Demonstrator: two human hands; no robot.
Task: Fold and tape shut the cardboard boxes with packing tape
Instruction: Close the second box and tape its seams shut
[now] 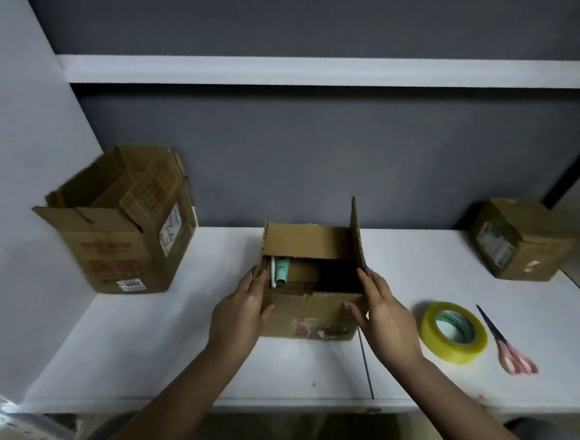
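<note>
A small open cardboard box [309, 316] stands in the middle of the white table [153, 349], its side flaps upright and a pale green tube and other items visible inside. My left hand [241, 310] lies flat against the box's left side, fingers straight, thumb on the front face. My right hand [379, 308] presses the right side the same way, thumb on the front. A yellowish roll of packing tape [454, 332] lies flat on the table to the right of the box.
A large open carton [124, 231] with loose flaps stands at the back left against the wall. A closed small box [520, 238] sits at the back right. Pink-handled scissors [506, 342] lie right of the tape. A white shelf [305, 71] runs overhead.
</note>
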